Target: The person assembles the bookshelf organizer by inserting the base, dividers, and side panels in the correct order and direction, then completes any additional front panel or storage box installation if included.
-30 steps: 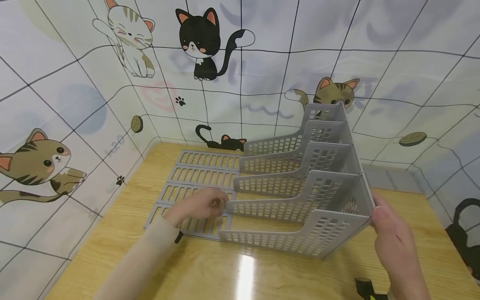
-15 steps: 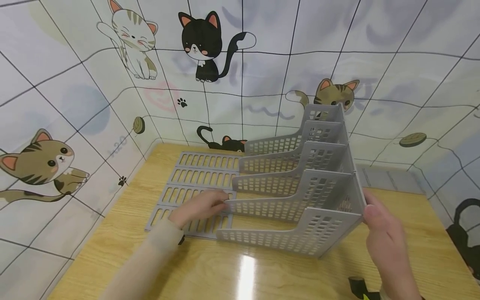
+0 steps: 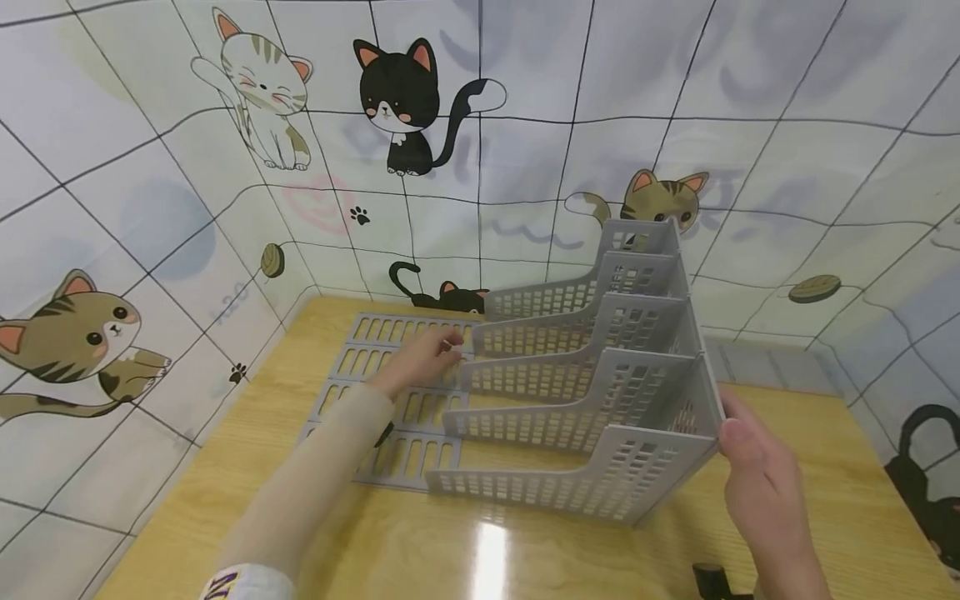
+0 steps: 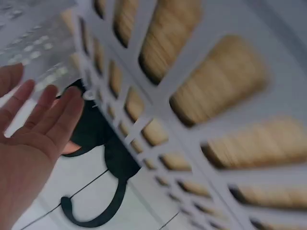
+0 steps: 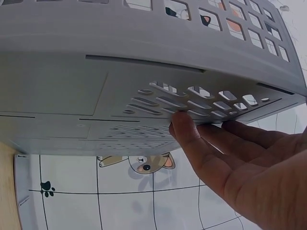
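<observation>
the left hand [image 3: 420,360] holds its fingers loosely straight and slightly parted above the slotted panel [image 3: 431,435], with the grey rack [image 3: 592,421] just beyond their tips, though whether they touch it is hard to tell. the right hand [image 3: 772,492] has its fingers extended and a little spread, tips against the rack's back wall, while the table [image 3: 390,550] lies below the fingers of both.
</observation>
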A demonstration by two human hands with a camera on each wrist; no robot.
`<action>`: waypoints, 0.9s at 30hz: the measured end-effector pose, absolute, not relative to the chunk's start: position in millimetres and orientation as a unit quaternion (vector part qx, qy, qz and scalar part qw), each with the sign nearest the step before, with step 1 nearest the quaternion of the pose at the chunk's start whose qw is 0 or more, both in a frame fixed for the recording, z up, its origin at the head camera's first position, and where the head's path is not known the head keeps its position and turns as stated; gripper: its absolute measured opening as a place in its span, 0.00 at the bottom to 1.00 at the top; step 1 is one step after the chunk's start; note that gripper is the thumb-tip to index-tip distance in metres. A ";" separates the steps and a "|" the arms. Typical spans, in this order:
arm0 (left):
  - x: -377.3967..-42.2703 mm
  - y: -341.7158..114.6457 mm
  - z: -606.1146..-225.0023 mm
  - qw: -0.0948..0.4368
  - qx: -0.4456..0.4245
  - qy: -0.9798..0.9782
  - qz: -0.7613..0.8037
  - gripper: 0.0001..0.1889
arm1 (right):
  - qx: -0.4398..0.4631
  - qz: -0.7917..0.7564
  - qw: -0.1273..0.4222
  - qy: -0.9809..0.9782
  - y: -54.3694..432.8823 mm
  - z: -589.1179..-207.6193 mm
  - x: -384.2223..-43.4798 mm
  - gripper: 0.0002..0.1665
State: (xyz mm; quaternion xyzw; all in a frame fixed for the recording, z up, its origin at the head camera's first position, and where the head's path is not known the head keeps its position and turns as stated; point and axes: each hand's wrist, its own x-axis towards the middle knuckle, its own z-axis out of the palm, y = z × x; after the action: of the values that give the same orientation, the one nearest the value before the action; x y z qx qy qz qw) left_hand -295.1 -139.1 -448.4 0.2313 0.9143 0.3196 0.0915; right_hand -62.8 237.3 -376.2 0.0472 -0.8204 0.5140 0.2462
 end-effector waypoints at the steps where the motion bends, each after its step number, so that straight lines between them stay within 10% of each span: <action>1: -302.4 -135.3 -452.4 0.090 0.233 0.915 0.316 0.15 | 0.050 0.516 0.245 -0.819 237.4 -377.6 -62.9 0.27; 27: -350.9 -106.9 -465.8 0.079 0.266 0.919 0.281 0.15 | 0.063 0.486 0.261 -0.831 243.2 -386.0 -63.3 0.27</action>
State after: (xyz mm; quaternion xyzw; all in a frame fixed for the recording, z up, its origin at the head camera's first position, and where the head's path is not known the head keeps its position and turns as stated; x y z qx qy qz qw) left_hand -350.9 -106.9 -465.8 0.2656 0.9187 0.2814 0.0790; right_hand -63.3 243.2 -386.0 0.0631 -0.8315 0.4865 0.2607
